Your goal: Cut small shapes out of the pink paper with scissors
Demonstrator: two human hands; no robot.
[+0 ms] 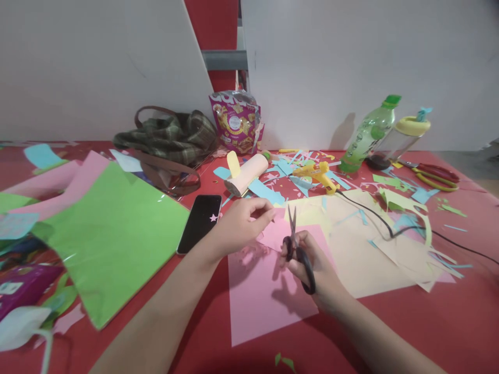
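My right hand is closed on a pair of scissors with dark handles. The blades point up and away from me, slightly apart. Its fingertips also seem to touch the edge of a small pink paper piece. My left hand is held in a pinch just left of the blades; whatever lies between its fingertips is too small to make out. Below both hands a pink paper sheet lies on the red table. Next to my left wrist is a black phone with a small pink star on it.
Green paper in clear wrap lies left. Behind my hands are a paper-covered tube and a yellow glue gun, its black cord trailing right across cream paper. A green bottle, a jar and a snack bag stand at the back.
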